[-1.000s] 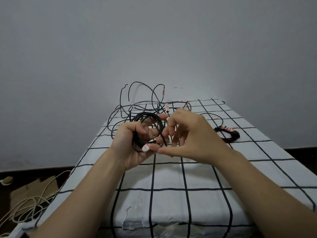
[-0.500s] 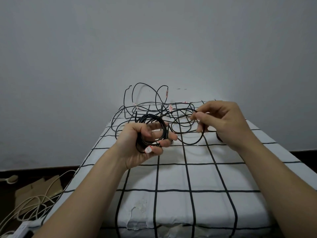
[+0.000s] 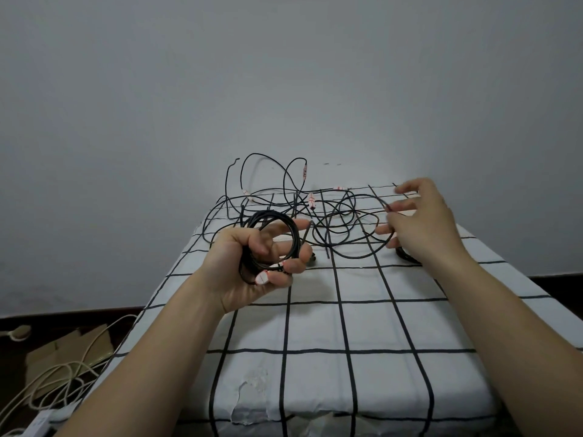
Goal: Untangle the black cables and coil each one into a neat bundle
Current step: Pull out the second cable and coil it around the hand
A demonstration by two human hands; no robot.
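**Left hand holds the coil, right hand spread over the tangle**

From my remote seat I look down the head camera onto a worktop [image 3: 315, 326] covered in a white cloth with a black grid. It runs away from me toward a plain grey wall [image 3: 284, 89].

My left hand [image 3: 230, 269] is at about 10 o'clock from the worktop's middle, raised above the cloth with the palm up. Its fingers and thumb are curled round a coil [image 3: 245, 266] of black cable. Several turns pass through the fist, and the rest of the loop stands out toward 1 o'clock. A short stub of cable pokes up just past the fingertips.

My right hand [image 3: 422, 228] is at about 2 o'clock and well apart from the left. It is wide, with the fingers [image 3: 407, 205] spread and nearly straight, pointing toward 9 o'clock. One black strand ends right at the fingertips. I cannot tell whether it touches them.

The tangle [image 3: 334, 222] of loose cables lies at 12 o'clock, between and beyond the two hands. Some loops arch up against the wall. Small white-and-red tags [image 3: 311, 201] sit on a few strands.

A dark bundle [image 3: 407, 257] lies on the cloth under the right hand, and the wrist hides most of it.

On the floor at 8 o'clock, cream cords [image 3: 47, 383] trail across flat cardboard [image 3: 72, 348].
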